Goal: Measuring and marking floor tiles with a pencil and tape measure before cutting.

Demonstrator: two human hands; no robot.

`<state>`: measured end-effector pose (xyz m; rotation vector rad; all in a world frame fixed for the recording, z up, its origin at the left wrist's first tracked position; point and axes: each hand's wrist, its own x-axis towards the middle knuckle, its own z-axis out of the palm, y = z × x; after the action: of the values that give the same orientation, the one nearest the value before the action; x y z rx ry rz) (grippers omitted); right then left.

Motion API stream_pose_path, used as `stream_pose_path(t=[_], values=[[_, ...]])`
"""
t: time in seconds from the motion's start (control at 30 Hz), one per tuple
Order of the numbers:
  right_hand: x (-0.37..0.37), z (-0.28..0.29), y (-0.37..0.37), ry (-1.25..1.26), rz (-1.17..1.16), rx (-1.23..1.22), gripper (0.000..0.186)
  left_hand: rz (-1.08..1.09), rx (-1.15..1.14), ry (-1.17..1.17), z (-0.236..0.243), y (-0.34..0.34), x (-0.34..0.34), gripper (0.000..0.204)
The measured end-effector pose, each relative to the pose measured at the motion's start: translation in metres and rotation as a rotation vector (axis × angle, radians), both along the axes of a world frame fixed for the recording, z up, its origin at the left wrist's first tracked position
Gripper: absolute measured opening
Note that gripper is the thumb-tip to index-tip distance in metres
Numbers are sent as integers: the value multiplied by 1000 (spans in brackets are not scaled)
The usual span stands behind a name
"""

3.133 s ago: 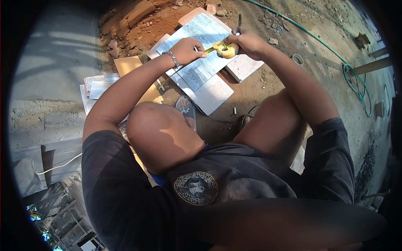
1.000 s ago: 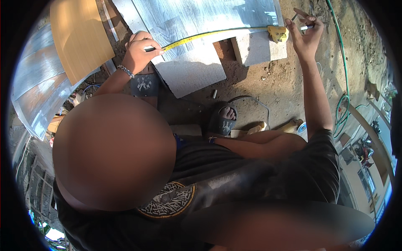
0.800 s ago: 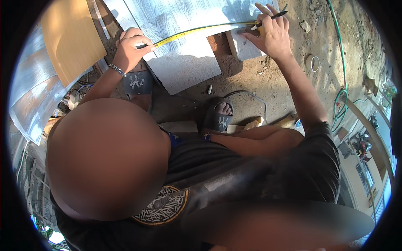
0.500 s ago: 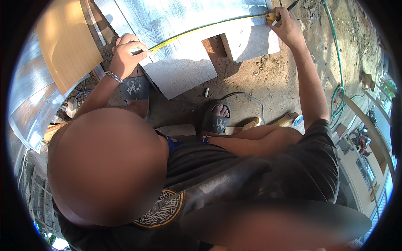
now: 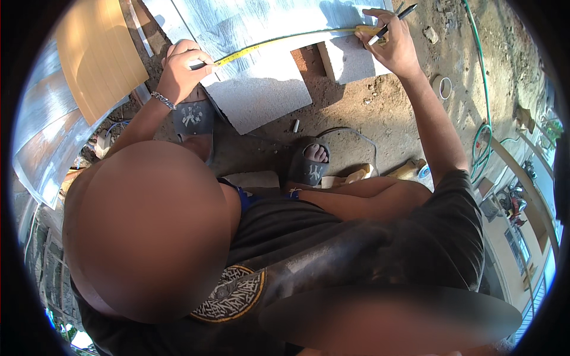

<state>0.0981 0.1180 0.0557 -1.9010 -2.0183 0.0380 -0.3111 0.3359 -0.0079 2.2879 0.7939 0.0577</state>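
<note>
A yellow tape measure (image 5: 279,43) stretches in a slight curve across a grey wood-grain board (image 5: 249,24). My left hand (image 5: 181,68), with a chain bracelet at the wrist, pinches the tape's end at the board's left edge. At the far right, my right hand (image 5: 395,50) has its fingers bent at the tape's other end by the board's edge. A black-and-white pen (image 5: 392,24) is held slantwise in that same hand. Pale grey blocks (image 5: 261,95) lie under the board's near side.
A tan wood-grain sheet (image 5: 101,59) and more grey boards (image 5: 50,136) are at the left. A green hose (image 5: 480,71) runs over the dirt on the right, beside a white ring (image 5: 442,87). My sandalled foot (image 5: 312,160) stands near a thin cable (image 5: 359,136).
My right hand has shifted left and slightly down, and the pen in it now sticks out more plainly. My left hand stays at the tape's end, nearly unmoved.
</note>
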Motion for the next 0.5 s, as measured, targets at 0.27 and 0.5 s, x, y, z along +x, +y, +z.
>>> stream_pose_path(t=[0.27,0.5], values=[[8,-31,-30,-78,-18,-48,45,-10,4,2,7,-1,-1,13],[69,-16,-28,37,-227,-148,42,-28,11,-35,5,1,-2,13]])
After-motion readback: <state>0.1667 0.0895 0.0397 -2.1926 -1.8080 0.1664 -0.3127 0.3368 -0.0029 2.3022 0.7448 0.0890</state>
